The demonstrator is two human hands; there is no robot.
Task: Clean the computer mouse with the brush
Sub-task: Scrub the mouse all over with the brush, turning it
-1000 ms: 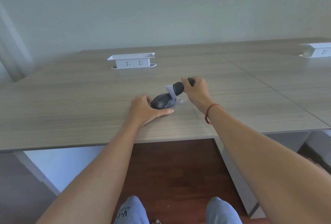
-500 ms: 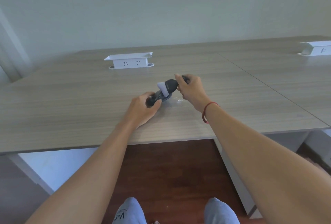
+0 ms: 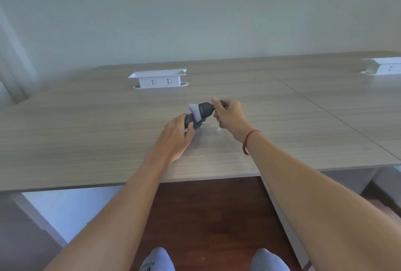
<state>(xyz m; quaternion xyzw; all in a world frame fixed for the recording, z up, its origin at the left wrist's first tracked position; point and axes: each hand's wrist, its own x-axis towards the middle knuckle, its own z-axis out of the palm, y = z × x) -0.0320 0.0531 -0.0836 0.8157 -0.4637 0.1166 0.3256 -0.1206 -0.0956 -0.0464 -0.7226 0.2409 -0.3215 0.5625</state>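
A dark grey computer mouse is tipped up on its side on the wooden desk, near the middle. My left hand grips it from the near left, and my fingers cover much of it. My right hand holds the black handle of a brush whose pale bristles point left and press onto the top of the mouse. A red string sits on my right wrist.
A white socket box stands on the desk behind the mouse. A second white socket box is at the far right, past a seam between two desktops. The desk's front edge runs just below my forearms, over dark red flooring.
My left hand has lifted the mouse from flat on the desk onto its side. My right hand and the brush shifted slightly left, staying on the mouse.
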